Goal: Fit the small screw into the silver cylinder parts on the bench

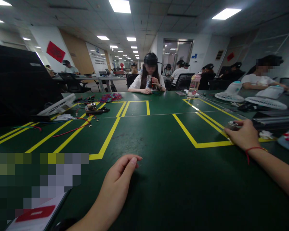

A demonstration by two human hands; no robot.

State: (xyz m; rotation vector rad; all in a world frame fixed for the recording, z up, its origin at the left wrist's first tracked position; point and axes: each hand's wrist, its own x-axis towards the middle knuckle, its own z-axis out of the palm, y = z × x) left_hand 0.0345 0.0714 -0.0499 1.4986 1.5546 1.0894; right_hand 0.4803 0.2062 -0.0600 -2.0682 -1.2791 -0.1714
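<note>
Low at the centre, my left hand [119, 183] rests on the green tabletop [156, 179], its fingers loosely curled and the thumb near the index finger. Nothing shows in it. My right hand [244, 133], with a red cord at the wrist, reaches to the right side of the table. Its fingers and thumb are closed around a small, round, silvery metal motor [232, 125]. The motor is at a corner of the yellow tape [210, 144], and the hand partly covers it.
Wires [110, 97], a small device [90, 107] and a tilted white fan [60, 104] lie left. Two white fans [231, 91], a bottle [194, 86] and dark metal profiles [275, 120] are at right. Opposite sits a person [149, 77]. A phone-like slab [38, 213] lies near left.
</note>
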